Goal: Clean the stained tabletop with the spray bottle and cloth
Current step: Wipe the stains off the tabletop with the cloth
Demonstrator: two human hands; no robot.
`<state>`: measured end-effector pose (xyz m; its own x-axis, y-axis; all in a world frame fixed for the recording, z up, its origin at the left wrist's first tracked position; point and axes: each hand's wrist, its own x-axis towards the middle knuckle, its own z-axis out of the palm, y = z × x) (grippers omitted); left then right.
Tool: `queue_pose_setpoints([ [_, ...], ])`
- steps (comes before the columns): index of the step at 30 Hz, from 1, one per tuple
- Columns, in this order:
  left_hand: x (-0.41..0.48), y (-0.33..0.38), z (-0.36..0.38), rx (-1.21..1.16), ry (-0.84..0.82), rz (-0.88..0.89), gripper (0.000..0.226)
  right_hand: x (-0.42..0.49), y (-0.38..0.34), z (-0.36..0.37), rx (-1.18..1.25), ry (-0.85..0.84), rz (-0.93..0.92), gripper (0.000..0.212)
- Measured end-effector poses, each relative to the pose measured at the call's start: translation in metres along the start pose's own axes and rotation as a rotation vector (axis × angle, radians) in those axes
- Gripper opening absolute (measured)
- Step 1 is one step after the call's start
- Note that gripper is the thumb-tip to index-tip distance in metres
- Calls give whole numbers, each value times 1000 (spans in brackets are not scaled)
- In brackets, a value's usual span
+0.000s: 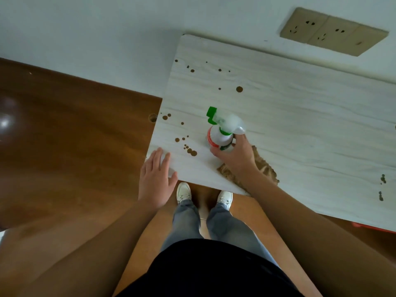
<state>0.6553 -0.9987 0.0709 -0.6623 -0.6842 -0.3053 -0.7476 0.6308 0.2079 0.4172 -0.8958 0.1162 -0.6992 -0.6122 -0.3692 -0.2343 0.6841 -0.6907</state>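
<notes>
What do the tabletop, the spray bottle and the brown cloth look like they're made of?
Tabletop: probably laminate or veneered board, matte, pale printed-looking wood grain, thin edge.
Spray bottle: plastic, with a translucent white body, a glossy label and a green nozzle; the right hand holds it.
Cloth: a tan, nubby textile, maybe microfibre or terry, though the arm partly hides it.

Single view — head-mounted, wide-angle, looking steeply down from standing height. The line of sight falls past the torso and both forearms to the shoes [204, 195] on the floor [64, 136]. The tabletop [300, 125] fills the upper right — its near corner close below, wall [107, 28] beyond.
</notes>
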Motion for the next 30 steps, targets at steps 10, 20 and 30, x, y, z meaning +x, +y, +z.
queue_pose_setpoints([
  [10,1,6,-7,24,1,-11,66,38,9,-46,107,184,-11,82],
  [20,1,11,-6,18,11,-25,65,73,62,-124,129,408,135,71],
  [30,1,13,-1,39,22,-30,64,46,99,-107,87,298,269,80],
])
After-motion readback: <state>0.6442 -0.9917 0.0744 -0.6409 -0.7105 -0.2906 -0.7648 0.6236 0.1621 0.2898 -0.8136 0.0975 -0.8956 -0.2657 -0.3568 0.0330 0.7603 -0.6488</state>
